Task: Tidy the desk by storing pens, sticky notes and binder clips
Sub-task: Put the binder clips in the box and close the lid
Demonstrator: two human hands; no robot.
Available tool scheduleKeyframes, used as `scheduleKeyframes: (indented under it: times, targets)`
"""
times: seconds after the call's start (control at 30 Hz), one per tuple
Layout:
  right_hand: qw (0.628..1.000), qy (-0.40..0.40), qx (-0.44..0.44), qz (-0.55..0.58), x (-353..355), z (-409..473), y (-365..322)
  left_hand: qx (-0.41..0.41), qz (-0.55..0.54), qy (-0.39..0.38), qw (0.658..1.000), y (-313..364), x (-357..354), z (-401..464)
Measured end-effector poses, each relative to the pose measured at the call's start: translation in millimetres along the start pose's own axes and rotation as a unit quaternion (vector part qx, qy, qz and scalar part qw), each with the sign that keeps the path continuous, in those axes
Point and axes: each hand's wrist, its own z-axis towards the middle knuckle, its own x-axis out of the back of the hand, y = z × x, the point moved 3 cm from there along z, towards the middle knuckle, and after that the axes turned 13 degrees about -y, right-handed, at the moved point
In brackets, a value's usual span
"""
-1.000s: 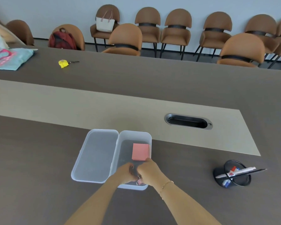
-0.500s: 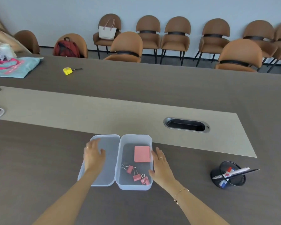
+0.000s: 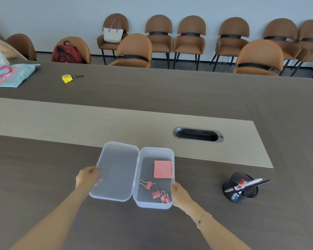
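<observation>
Left hand (image 3: 88, 176) first: my fingers pinching outer edge of 1 lid (image 3: 116, 170), tilted up. Next, 1 clear box (image 3: 153, 204) on desk (image 3: 43, 177): 1 pink sticky-note pad (image 3: 162, 169) at far end, 3 pink binder clips (image 3: 156, 193) at near end. Right hand (image 3: 179, 194) curled against box's right wall, fingers together. Far right, 1 mesh cup (image 3: 239, 187), tipped; pens (image 3: 249, 183) inside, count unclear.

bright, even, soft light fills the room. shadows on the table (image 3: 188, 98) are faint, just a soft one under the box (image 3: 153, 204). wide-angle bending shows at the frame edges, the table's far edge curving. the left hand (image 3: 87, 177) is slightly blurred.
</observation>
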Motion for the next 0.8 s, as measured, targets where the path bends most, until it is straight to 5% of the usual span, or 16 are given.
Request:
scheduleKeyframes:
  times: [0.13,0.23,0.43,0.5,0.63,0.8]
  targets:
    - [0.994,-0.040,-0.021,0.101,14.6,19.9,6.5,-0.086,-0.049,-0.028,0.995,57.2,-2.5,-3.8]
    - [0.975,-0.109,-0.036,0.190,16.5,30.5,12.8,-0.140,-0.042,-0.121,0.982,96.4,-22.7,-17.8]
    - [0.965,-0.124,-0.006,0.229,20.2,29.6,16.8,-0.177,-0.016,-0.254,0.951,121.0,-113.8,-59.3]
    - [0.961,-0.133,-0.002,0.243,20.9,21.6,13.1,-0.142,0.006,-0.241,0.960,114.6,-146.9,-67.9]
    - [0.944,-0.152,0.010,0.292,27.1,3.7,3.8,-0.098,0.228,-0.142,0.958,97.6,-197.0,-82.0]
    - [0.928,-0.145,0.043,0.341,31.5,3.8,-0.7,-0.089,0.286,-0.090,0.950,88.9,-224.7,-83.2]
